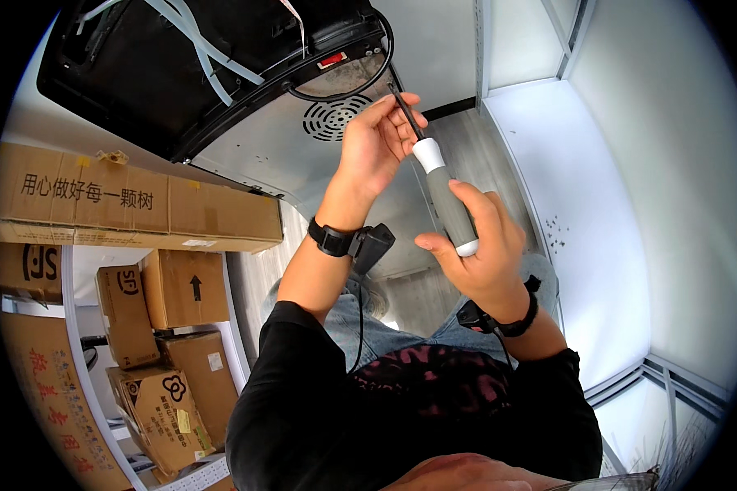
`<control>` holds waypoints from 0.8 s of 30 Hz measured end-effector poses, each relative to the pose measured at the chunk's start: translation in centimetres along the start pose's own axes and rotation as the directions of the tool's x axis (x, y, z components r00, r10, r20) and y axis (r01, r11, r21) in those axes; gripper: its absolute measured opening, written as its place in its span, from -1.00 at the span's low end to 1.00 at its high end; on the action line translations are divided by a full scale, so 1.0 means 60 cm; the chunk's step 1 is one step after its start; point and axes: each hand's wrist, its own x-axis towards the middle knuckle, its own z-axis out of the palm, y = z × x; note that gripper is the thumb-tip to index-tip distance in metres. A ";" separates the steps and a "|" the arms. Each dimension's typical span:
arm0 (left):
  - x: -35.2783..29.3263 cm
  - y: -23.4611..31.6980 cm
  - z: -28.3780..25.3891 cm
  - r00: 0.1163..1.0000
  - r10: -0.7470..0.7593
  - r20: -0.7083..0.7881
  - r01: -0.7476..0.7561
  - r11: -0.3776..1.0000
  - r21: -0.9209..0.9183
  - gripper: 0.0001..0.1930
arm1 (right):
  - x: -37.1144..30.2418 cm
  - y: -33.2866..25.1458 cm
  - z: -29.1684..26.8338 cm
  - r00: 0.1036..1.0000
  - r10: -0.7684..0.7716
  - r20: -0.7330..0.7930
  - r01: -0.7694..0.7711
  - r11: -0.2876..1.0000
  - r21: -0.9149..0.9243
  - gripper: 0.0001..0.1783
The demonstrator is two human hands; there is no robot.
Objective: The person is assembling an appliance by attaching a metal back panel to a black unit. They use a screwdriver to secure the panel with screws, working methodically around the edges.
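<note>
The right hand (481, 254) is clenched around the grey, white-tipped plastic handle of a long screwdriver (447, 195), its fingers wrapped over the lower end of the handle while the tool slants up and to the left. The left hand (377, 147) is raised above it, its grip pinched lightly on the thin dark metal shaft of the same screwdriver, thumb and fingertips closing just above the white collar where the shaft leaves the handle. The shaft's tip reaches up toward the underside of a large appliance with a grey sheet-metal back panel (262, 147), close to a round perforated vent grille (333, 117) in that panel; whether the tip touches the panel cannot be told. A thick black cable (360, 86) loops across the panel just above the grille, near a small red rocker switch (332, 60). The appliance's black glossy upper housing (180, 65) fills the top left, crossed by white plastic strapping bands (196, 41). Both wrists carry black straps with small black devices clipped on, and the forearms are in black sleeves pushed back. To the left, brown cardboard boxes (139, 204) are stacked on white shelves (78, 344), some with printed marks and an arrow. To the right stands a white counter (581, 245) beside a pale wall, well apart from the hands.
</note>
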 end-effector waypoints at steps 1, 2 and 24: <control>0.002 0.001 -0.003 1.000 -0.003 0.019 0.004 1.000 -0.020 -0.70 | 0.001 0.000 0.006 1.000 -0.008 -0.022 0.008 1.000 0.023 -0.30; 0.007 0.002 -0.007 0.999 -0.006 0.039 0.008 0.999 -0.041 -0.68 | 0.001 0.000 0.011 0.999 -0.014 -0.045 0.017 0.999 0.046 -0.29; 0.029 -0.003 -0.012 1.000 -0.008 0.022 0.011 0.991 -0.132 -0.68 | -0.024 0.001 -0.027 0.993 0.074 -0.089 -0.070 0.997 0.043 -0.62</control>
